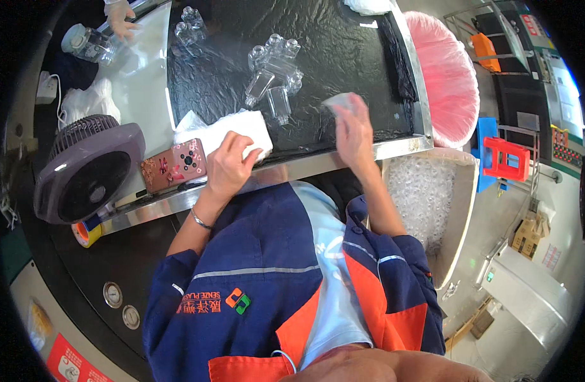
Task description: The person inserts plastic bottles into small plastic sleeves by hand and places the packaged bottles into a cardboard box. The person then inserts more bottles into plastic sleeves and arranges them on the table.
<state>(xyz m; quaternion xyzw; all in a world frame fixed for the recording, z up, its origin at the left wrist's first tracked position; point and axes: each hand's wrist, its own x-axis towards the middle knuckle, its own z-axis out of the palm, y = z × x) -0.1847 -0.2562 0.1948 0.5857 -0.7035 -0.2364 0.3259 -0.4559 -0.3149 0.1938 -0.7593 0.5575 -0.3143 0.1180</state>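
My left hand (229, 167) rests closed on a folded white cloth (225, 127) at the near edge of a black work surface (343, 57). My right hand (354, 132) grips a small clear bottle (339, 102) just above that surface. Several more clear glass bottles (274, 69) lie in a loose cluster a little beyond both hands. Further back to the left stands another small group of clear bottles (190, 27).
Two phones in patterned cases (175, 167) lie left of the cloth, beside a grey fan (85, 169). A pink bag-lined bin (448, 76) and a box of bubble wrap (423, 200) stand to the right. Another person's gloved hand (119, 18) works at the far left.
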